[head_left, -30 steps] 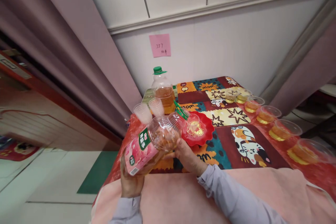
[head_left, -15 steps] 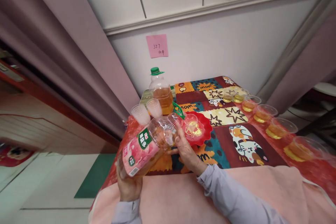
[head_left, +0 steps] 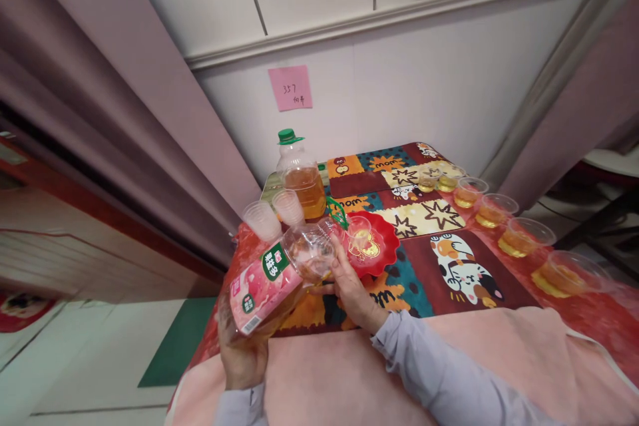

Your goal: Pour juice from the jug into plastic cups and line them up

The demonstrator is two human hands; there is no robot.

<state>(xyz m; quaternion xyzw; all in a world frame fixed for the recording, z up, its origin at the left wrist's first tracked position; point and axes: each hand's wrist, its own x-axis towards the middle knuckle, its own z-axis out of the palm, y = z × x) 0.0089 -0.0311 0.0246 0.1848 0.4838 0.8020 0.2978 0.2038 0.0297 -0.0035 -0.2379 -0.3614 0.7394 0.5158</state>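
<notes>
A large clear juice bottle (head_left: 267,279) with a pink label lies tilted across both hands, its neck to the upper right and a green loop handle (head_left: 337,213) beside it. My left hand (head_left: 243,356) is wrapped round its base from below. My right hand (head_left: 352,286) grips the clear shoulder, thumb on the near side and fingers partly hidden underneath. Just past the neck, a clear plastic cup (head_left: 360,233) sits in a red scalloped tray (head_left: 387,256). The bottle's mouth is hard to make out against the tray.
Another juice bottle (head_left: 304,190) with a green cap stands behind two stacks of clear cups, a left stack (head_left: 262,221) and a right stack (head_left: 288,208). Several cups of yellow drink (head_left: 524,239) line the table's right side. Patterned mats (head_left: 419,279) cover the middle.
The view has shifted slightly, so the scene sits a little further left. Both hands keep their hold on the bottle, and its tilt looks nearly the same.
</notes>
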